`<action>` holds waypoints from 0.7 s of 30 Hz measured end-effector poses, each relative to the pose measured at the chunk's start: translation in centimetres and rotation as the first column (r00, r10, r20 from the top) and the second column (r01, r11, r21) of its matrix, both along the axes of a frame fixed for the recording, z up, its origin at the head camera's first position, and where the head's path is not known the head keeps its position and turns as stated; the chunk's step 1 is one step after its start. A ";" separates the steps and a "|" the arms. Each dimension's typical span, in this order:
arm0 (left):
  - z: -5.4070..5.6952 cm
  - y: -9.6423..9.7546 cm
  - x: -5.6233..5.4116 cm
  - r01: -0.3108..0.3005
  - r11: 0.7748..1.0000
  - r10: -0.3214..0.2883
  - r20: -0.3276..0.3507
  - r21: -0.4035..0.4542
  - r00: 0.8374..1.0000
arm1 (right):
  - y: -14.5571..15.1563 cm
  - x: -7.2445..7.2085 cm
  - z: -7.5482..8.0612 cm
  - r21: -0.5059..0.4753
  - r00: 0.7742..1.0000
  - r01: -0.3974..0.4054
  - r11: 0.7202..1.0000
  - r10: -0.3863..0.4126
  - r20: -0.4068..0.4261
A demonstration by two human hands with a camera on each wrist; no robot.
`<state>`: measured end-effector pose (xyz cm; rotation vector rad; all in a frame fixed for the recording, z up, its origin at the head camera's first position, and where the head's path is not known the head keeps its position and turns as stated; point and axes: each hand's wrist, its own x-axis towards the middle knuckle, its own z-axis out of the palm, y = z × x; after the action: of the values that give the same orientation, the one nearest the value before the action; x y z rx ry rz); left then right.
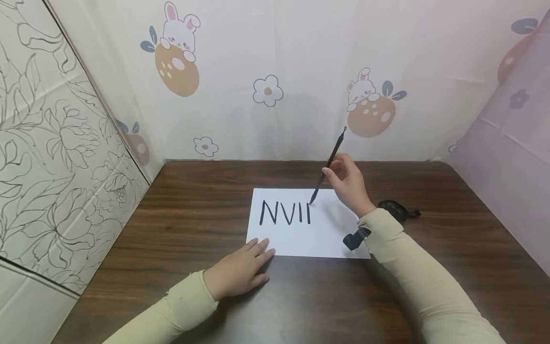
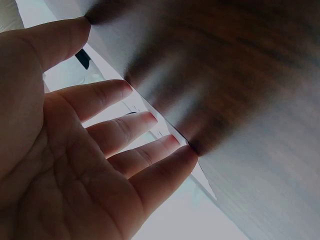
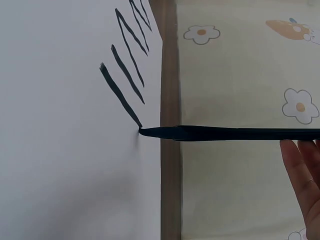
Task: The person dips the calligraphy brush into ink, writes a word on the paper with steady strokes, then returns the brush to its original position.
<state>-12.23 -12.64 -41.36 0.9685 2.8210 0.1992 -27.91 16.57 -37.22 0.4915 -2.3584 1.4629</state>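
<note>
Between thumb and fingers, my right hand (image 1: 349, 184) pinches a black calligraphy brush (image 1: 328, 165), tilted with its tail end up. Its dark tip (image 3: 142, 131) meets the paper at the top of the last stroke, seen close in the right wrist view. The white sheet of paper (image 1: 326, 239) bears black strokes that read like "NVII". At its lower left corner rests my left hand (image 1: 238, 270), fingers spread and fairly straight. In the left wrist view the fingertips (image 2: 170, 142) lie right at the sheet's edge.
Beyond the right wrist, a black rounded object (image 1: 393, 209) with a short stub lies on the brown wooden table (image 1: 180, 215). A black wrist camera (image 1: 355, 239) hangs over the paper's right side. Behind the table hangs a curtain (image 1: 309, 57) printed with rabbits and flowers.
</note>
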 end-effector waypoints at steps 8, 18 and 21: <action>0.1 0.0 0.0 -0.003 1.000 0.003 0.012 0.000 1.000 | 0.3 0.5 0.2 0.036 1.000 0.020 0.999 -0.020 0.017; 0.2 0.0 0.0 -0.004 1.000 0.004 0.013 0.006 1.000 | 0.7 1.1 0.1 0.099 0.999 0.026 0.995 -0.022 -0.041; 0.1 0.0 -0.1 -0.004 1.000 0.004 0.011 0.007 1.000 | 0.7 1.3 0.1 0.117 0.998 0.026 0.993 -0.019 -0.061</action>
<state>-12.28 -12.62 -41.24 0.9595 2.8141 0.2141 -26.63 17.23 -37.09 0.5282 -2.4047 1.2870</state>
